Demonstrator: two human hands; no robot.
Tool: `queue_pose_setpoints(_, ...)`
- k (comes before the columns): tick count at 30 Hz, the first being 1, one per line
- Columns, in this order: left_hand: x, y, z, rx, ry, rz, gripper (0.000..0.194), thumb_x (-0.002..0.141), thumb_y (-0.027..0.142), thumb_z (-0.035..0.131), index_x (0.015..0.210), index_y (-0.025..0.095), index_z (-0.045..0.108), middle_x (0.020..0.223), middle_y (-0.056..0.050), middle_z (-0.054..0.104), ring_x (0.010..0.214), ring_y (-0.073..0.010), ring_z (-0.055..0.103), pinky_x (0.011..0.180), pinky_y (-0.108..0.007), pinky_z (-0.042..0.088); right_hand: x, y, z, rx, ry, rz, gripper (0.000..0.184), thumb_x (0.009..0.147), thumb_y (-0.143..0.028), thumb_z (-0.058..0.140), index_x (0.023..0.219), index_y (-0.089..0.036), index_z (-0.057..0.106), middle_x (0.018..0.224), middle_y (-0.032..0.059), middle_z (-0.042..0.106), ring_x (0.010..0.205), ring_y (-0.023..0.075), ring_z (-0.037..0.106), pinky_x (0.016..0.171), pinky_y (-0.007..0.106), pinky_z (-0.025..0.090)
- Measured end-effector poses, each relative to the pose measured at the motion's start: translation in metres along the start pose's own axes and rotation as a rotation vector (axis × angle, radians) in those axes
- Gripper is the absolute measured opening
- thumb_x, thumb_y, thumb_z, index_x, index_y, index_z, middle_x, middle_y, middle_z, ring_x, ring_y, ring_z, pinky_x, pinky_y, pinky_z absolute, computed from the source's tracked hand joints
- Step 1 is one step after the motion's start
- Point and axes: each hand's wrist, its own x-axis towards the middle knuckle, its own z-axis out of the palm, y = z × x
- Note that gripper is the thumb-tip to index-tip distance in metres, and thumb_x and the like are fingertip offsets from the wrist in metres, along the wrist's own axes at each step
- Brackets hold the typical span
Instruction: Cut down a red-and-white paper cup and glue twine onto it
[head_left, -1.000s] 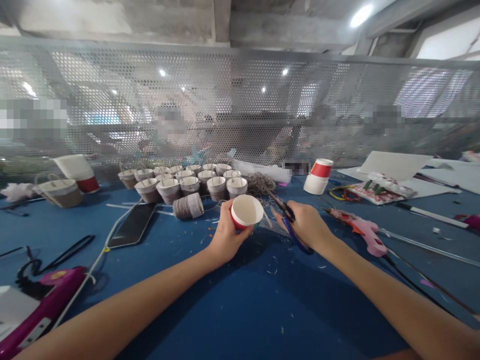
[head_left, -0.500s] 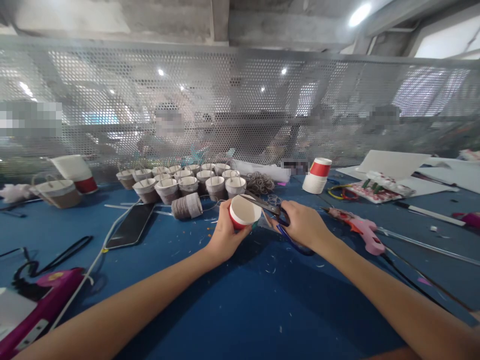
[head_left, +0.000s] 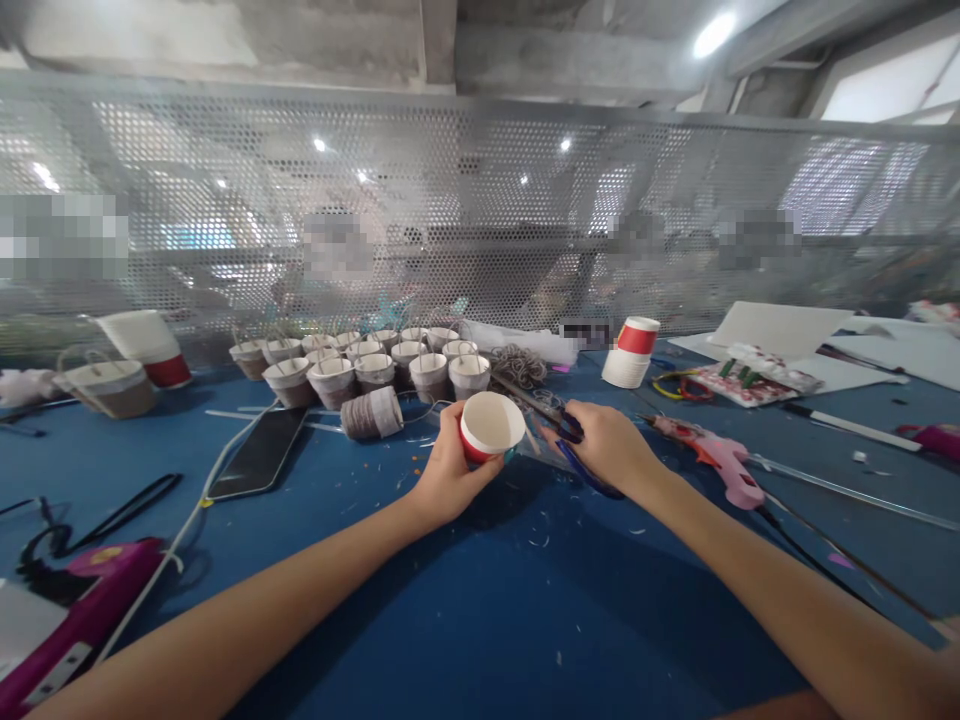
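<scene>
My left hand (head_left: pixel 448 475) is wrapped round a red and white paper cup (head_left: pixel 491 425), its open top tilted toward me. Scissors (head_left: pixel 574 450) with dark blue handles are gripped in my right hand (head_left: pixel 611 445); their blades point up and left, just beyond the cup's right side. A thin pale strip (head_left: pixel 532 438) shows between the cup and the scissors. To the left of the cup, a twine-wrapped cup (head_left: pixel 373 413) lies on its side. Behind it stand several small cups (head_left: pixel 332 380) with brown wrapping and string handles.
On the blue table (head_left: pixel 480 620) lie a phone (head_left: pixel 259 455), a pink glue gun (head_left: pixel 716 460) and a magenta tool (head_left: pixel 97 610). Stacked paper cups (head_left: pixel 634 352) and a tangle of twine (head_left: pixel 519 366) are farther back. A perforated metal screen (head_left: pixel 480 220) rises behind.
The scissor blades have moved from over the cup's rim to just beyond it. My left hand keeps its hold on the cup, and the view has shifted slightly.
</scene>
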Motion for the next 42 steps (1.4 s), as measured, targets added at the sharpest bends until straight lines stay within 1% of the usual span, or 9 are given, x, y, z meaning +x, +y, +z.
queue_pose_setpoints(5,-0.001,-0.001,0.0,-0.002,-0.009,0.0,0.058,0.074,0.024,0.062,0.12,0.019,0.027,0.114,-0.011,0.048,0.106,-0.0227,0.051,0.093,-0.042,0.042,-0.001,0.001,-0.001,-0.089,0.008,-0.032,0.035,0.08,-0.052,0.044,0.081,-0.018,0.052,0.077,0.0063,0.06,0.069,0.0188,0.056,0.053,0.026,0.027)
queue_pose_setpoints(10,0.0,0.0,-0.001,-0.049,-0.045,-0.017,0.059,0.074,0.022,0.062,0.121,0.019,0.027,0.117,-0.011,0.047,0.109,-0.0228,0.049,0.096,-0.042,0.04,-0.001,0.003,-0.001,-0.162,0.014,-0.023,0.034,0.081,-0.05,0.043,0.085,-0.018,0.053,0.077,0.006,0.059,0.071,0.0191,0.056,0.053,0.026,0.025)
queue_pose_setpoints(18,0.001,0.0,-0.002,-0.147,-0.07,-0.011,0.06,0.072,0.02,0.063,0.12,0.019,0.028,0.115,-0.01,0.049,0.108,-0.0232,0.051,0.096,-0.042,0.041,-0.001,0.004,-0.004,-0.146,0.002,-0.086,0.031,0.08,-0.047,0.044,0.079,-0.018,0.054,0.071,0.0043,0.058,0.064,0.0164,0.053,0.052,0.026,0.022)
queue_pose_setpoints(22,0.0,-0.002,-0.003,-0.16,-0.073,-0.006,0.061,0.07,0.02,0.064,0.12,0.019,0.029,0.116,-0.01,0.048,0.109,-0.0241,0.05,0.097,-0.043,0.039,-0.001,0.005,-0.005,-0.126,0.021,-0.098,0.034,0.081,-0.05,0.043,0.077,-0.019,0.055,0.072,0.0047,0.06,0.064,0.0164,0.054,0.051,0.026,0.021)
queue_pose_setpoints(25,0.0,-0.002,-0.003,-0.166,-0.085,-0.016,0.061,0.07,0.021,0.064,0.12,0.019,0.029,0.116,-0.01,0.047,0.11,-0.0238,0.049,0.098,-0.043,0.038,-0.001,0.005,-0.004,-0.121,-0.001,-0.089,0.037,0.082,-0.052,0.041,0.073,-0.019,0.055,0.071,0.0052,0.063,0.062,0.0165,0.055,0.051,0.026,0.02)
queue_pose_setpoints(30,0.002,0.002,-0.003,-0.238,-0.084,-0.085,0.06,0.069,0.021,0.065,0.117,0.019,0.03,0.114,-0.009,0.048,0.108,-0.0229,0.049,0.098,-0.041,0.038,0.001,0.005,-0.001,-0.11,-0.01,-0.046,0.038,0.084,-0.051,0.039,0.073,-0.018,0.054,0.07,0.0065,0.063,0.062,0.0174,0.056,0.051,0.026,0.022)
queue_pose_setpoints(33,0.003,0.006,-0.004,-0.298,-0.102,-0.126,0.06,0.067,0.019,0.065,0.116,0.018,0.03,0.112,-0.008,0.048,0.106,-0.0215,0.05,0.097,-0.039,0.037,0.002,0.006,-0.002,-0.068,-0.033,-0.008,0.036,0.084,-0.051,0.039,0.076,-0.019,0.053,0.068,0.0051,0.062,0.063,0.0174,0.056,0.051,0.025,0.024)
queue_pose_setpoints(38,0.003,0.009,-0.005,-0.344,-0.14,-0.16,0.059,0.066,0.018,0.065,0.113,0.018,0.031,0.107,-0.005,0.048,0.1,-0.0187,0.05,0.093,-0.035,0.039,0.003,0.01,-0.004,-0.087,-0.051,-0.058,0.033,0.08,-0.052,0.045,0.08,-0.02,0.051,0.077,0.0051,0.061,0.069,0.0187,0.056,0.053,0.025,0.025)
queue_pose_setpoints(42,0.003,0.006,-0.004,-0.414,-0.172,-0.202,0.057,0.064,0.015,0.066,0.112,0.017,0.035,0.102,-0.004,0.05,0.095,-0.0181,0.051,0.088,-0.032,0.039,0.003,0.01,-0.005,-0.127,-0.061,-0.084,0.031,0.08,-0.05,0.044,0.08,-0.02,0.051,0.077,0.0047,0.059,0.069,0.0183,0.055,0.053,0.025,0.024)
